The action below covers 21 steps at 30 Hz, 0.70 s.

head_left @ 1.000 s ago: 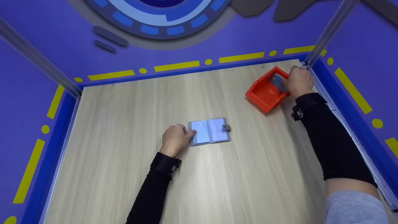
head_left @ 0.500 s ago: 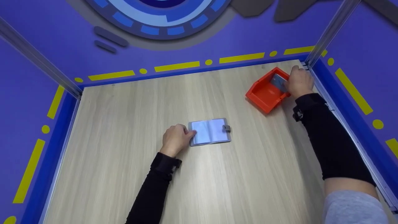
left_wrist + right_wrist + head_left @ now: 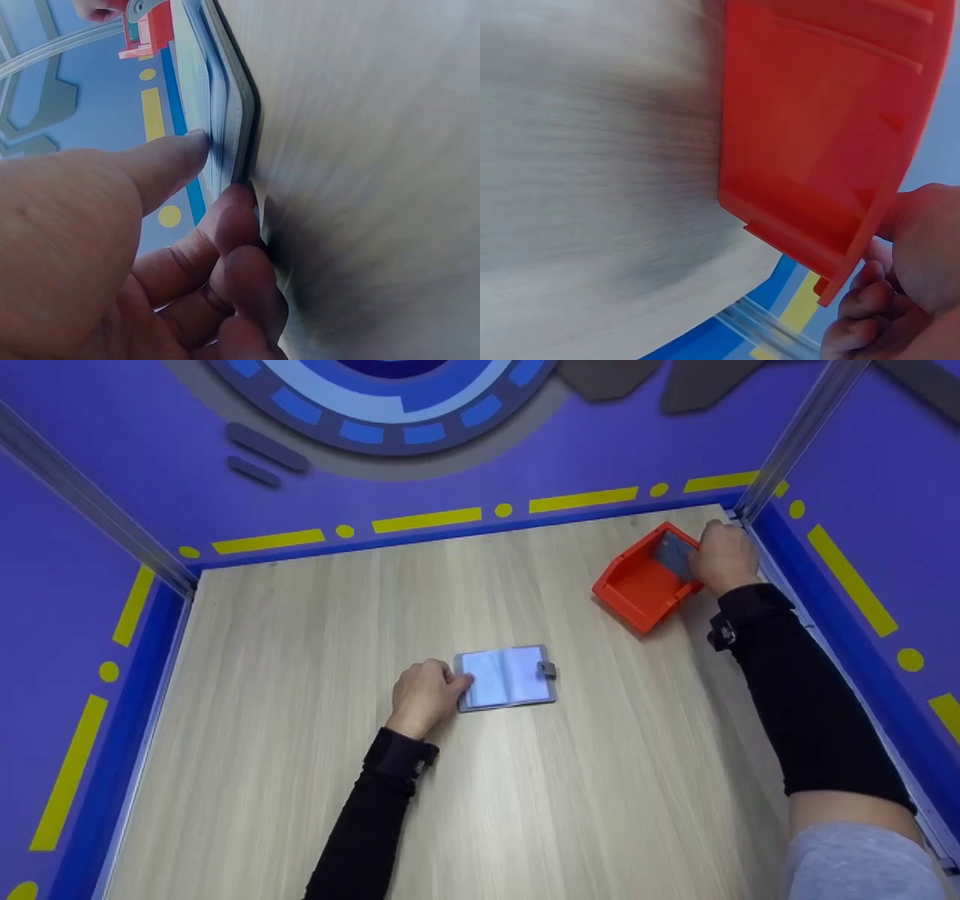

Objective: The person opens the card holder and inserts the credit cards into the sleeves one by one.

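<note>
An open card holder (image 3: 505,678) with clear sleeves and a snap strap at its right end lies flat on the table. My left hand (image 3: 424,694) pinches its left edge; in the left wrist view the thumb (image 3: 176,161) presses on the sleeves and the curled fingers sit at the underside. At the back right, my right hand (image 3: 724,559) reaches over the rim of a red plastic bin (image 3: 637,589) and pinches a flat grey card (image 3: 673,556) inside it. In the right wrist view the bin wall hides the fingertips and the card.
The wooden table (image 3: 315,660) is closed in by blue-purple panels (image 3: 375,495) with yellow markings at the back and both sides. A metal corner post (image 3: 795,427) rises behind the right hand.
The grey card in the bin has shifted slightly and more of its face shows beside the right hand. The left hand and the card holder have stayed in place.
</note>
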Motion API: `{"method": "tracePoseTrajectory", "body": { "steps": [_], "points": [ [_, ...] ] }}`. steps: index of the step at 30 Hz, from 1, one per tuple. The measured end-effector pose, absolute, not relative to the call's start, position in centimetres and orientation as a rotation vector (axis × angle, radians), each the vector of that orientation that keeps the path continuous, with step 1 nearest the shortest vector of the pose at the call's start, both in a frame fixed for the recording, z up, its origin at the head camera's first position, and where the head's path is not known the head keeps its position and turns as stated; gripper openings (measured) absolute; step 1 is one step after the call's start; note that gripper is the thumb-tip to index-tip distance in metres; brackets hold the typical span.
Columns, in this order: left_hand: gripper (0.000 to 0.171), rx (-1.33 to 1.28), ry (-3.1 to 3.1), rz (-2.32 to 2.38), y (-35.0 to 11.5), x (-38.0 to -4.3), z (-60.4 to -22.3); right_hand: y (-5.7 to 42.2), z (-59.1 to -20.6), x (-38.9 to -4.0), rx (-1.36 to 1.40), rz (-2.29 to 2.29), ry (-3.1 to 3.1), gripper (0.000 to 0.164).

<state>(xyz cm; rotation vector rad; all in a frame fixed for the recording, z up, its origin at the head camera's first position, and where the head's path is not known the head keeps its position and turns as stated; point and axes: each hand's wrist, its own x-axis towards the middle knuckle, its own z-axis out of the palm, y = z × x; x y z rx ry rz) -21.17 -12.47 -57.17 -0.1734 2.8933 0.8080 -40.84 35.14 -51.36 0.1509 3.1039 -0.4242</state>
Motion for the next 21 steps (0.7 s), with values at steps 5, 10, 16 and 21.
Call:
{"method": "tracePoseTrajectory", "body": {
  "steps": [5,10,16,21],
  "points": [
    [0.046,-0.189,2.884,0.810,-12.4,-21.2,-57.2,35.4,-51.1,-40.9,0.120,-0.437,3.104,0.020],
    [0.045,-0.192,2.884,0.811,-12.4,-21.2,-57.2,35.5,-50.7,-40.5,0.113,-0.485,3.097,0.027],
    [0.045,-0.176,2.884,0.819,-12.4,-21.1,-57.3,35.0,-49.5,-39.8,0.114,-0.565,3.089,0.031],
    [0.045,-0.181,2.887,0.812,-12.5,-21.1,-57.2,34.2,-48.0,-39.0,0.072,-0.602,3.125,0.030]
  ]
}}
